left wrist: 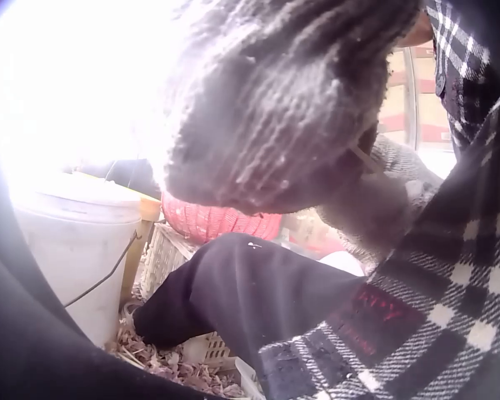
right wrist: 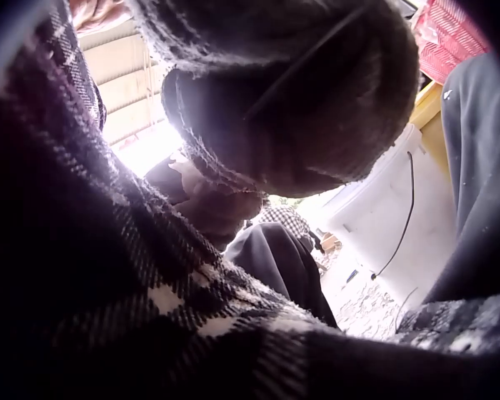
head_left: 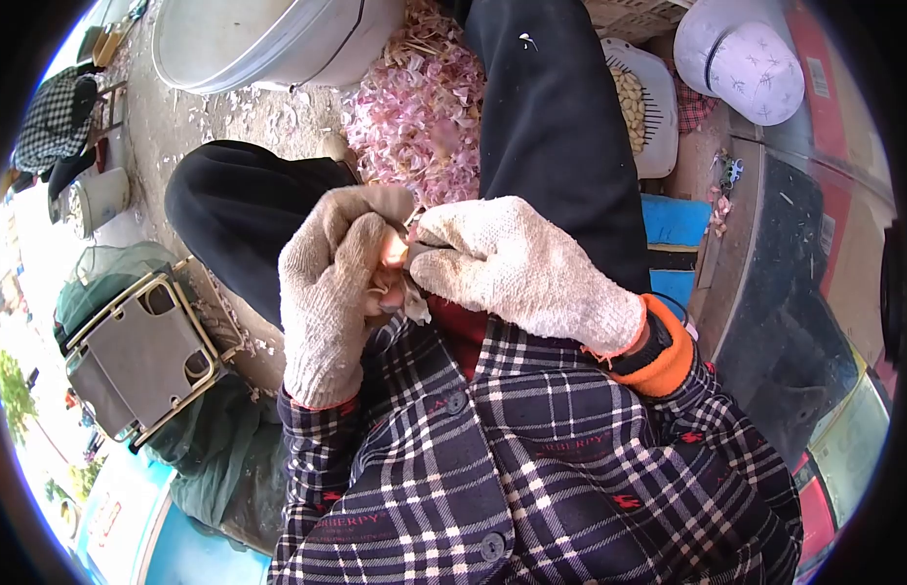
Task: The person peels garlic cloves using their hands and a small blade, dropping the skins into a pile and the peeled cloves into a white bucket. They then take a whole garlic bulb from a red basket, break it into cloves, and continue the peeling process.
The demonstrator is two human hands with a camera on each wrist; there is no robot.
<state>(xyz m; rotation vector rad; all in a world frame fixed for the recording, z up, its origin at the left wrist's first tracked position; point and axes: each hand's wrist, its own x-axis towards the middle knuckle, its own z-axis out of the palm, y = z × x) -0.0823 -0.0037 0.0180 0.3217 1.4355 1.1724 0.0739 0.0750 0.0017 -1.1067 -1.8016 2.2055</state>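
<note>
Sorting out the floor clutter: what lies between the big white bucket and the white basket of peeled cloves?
In the head view, pink garlic skins and a black-trousered leg lie between bucket and basket.

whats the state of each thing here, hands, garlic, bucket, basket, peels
left hand: gloved, fingers curled round a garlic piece
right hand: gloved, pinching the same piece from the other side
garlic piece: held between both hands, partly peeled, mostly hidden
white bucket: upright on the ground, contents not visible
white basket: holds peeled cloves
pink peels: loose heap on the ground
</note>
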